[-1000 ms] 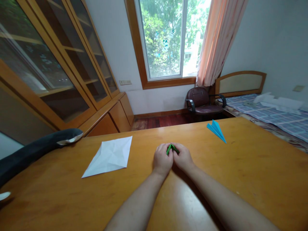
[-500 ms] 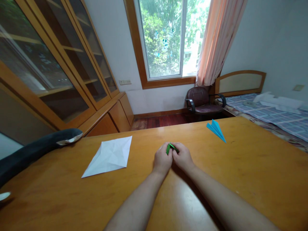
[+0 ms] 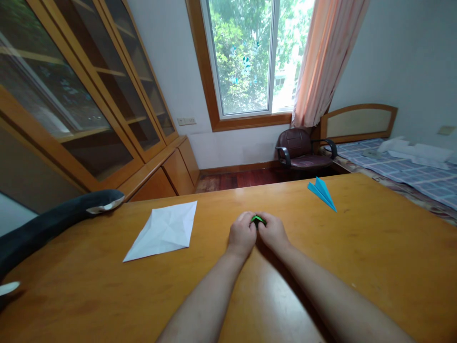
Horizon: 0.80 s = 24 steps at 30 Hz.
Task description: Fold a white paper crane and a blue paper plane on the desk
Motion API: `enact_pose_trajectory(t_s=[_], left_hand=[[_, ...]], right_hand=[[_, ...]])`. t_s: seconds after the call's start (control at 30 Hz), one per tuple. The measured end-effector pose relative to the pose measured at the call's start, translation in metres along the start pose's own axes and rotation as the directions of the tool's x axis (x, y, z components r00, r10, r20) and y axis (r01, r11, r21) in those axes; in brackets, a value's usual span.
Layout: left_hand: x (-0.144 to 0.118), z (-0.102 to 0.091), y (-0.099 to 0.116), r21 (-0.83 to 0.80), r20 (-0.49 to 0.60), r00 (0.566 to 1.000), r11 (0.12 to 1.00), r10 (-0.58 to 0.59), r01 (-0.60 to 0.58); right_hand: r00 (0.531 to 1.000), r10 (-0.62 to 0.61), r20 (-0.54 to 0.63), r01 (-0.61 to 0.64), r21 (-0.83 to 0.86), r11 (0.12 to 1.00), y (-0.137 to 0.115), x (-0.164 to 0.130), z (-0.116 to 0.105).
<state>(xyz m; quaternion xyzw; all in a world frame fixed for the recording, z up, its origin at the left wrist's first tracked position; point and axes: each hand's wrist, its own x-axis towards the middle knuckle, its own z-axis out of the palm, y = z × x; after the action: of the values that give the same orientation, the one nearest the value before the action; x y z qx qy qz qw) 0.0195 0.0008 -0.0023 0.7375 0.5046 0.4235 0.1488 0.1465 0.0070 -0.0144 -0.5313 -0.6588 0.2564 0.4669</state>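
I am pinching the small folded green paper (image 3: 257, 220) between my left hand (image 3: 242, 235) and right hand (image 3: 273, 233), both closed on it, mid-desk (image 3: 321, 267). I am pressing creases firmly, edges aligned. Beyond, near the far edge: white creased sheet (image 3: 162, 230), blue paper plane (image 3: 322, 193).

Both hands meet at the table's (image 3: 321, 267) middle, left hand (image 3: 242, 236) and right hand (image 3: 273, 233) pinching a small green folded paper (image 3: 257, 220). White creased sheet (image 3: 163, 230) lies left, blue paper plane (image 3: 322, 193) far right.

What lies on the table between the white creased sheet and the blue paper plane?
In the head view, both hands, left hand and right hand, pinching a small green folded paper; otherwise bare wooden table.
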Motion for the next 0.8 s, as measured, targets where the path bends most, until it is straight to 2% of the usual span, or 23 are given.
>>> enact_pose_trajectory(t_s=[0.07,0.17,0.23,0.3,0.4,0.47,0.53,0.63,0.73,0.8], left_hand=[[0.001,0.001,-0.006,-0.126,0.03,0.999,0.992,0.021,-0.017],[0.004,0.002,-0.018,-0.387,0.091,0.996,0.921,-0.004,0.039],[0.006,0.001,-0.025,-0.532,0.161,0.985,0.836,-0.054,0.133],[0.008,-0.004,-0.028,-0.626,0.251,0.964,0.746,-0.085,0.228],[0.009,-0.014,-0.028,-0.682,0.356,0.928,0.649,-0.11,0.338],[0.01,-0.018,-0.026,-0.684,0.39,0.912,0.625,-0.125,0.377],[0.009,-0.017,-0.026,-0.671,0.373,0.916,0.638,-0.149,0.377],[0.009,-0.01,-0.029,-0.646,0.281,0.935,0.679,-0.214,0.35],[0.008,-0.003,-0.03,-0.61,0.222,0.938,0.713,-0.266,0.346],[0.009,-0.003,-0.028,-0.562,0.216,0.947,0.762,-0.24,0.321]], right_hand=[[1.0,0.027,-0.002,-0.027,0.059,0.998,0.004,0.002,-0.003],[0.99,0.127,0.06,-0.139,0.275,0.951,0.008,0.006,-0.007],[0.965,0.187,0.183,-0.252,0.458,0.853,0.009,0.008,-0.012],[0.92,0.224,0.321,-0.379,0.585,0.718,0.007,0.008,-0.018],[0.851,0.236,0.469,-0.516,0.66,0.546,0.006,0.005,-0.026],[0.836,0.22,0.502,-0.539,0.678,0.5,0.007,0.003,-0.028],[0.85,0.233,0.472,-0.517,0.664,0.541,0.007,0.003,-0.027],[0.896,0.273,0.35,-0.436,0.577,0.691,0.009,0.004,-0.023],[0.942,0.216,0.256,-0.321,0.5,0.804,0.011,0.006,-0.02],[0.958,0.156,0.242,-0.249,0.427,0.869,0.013,0.007,-0.018]])
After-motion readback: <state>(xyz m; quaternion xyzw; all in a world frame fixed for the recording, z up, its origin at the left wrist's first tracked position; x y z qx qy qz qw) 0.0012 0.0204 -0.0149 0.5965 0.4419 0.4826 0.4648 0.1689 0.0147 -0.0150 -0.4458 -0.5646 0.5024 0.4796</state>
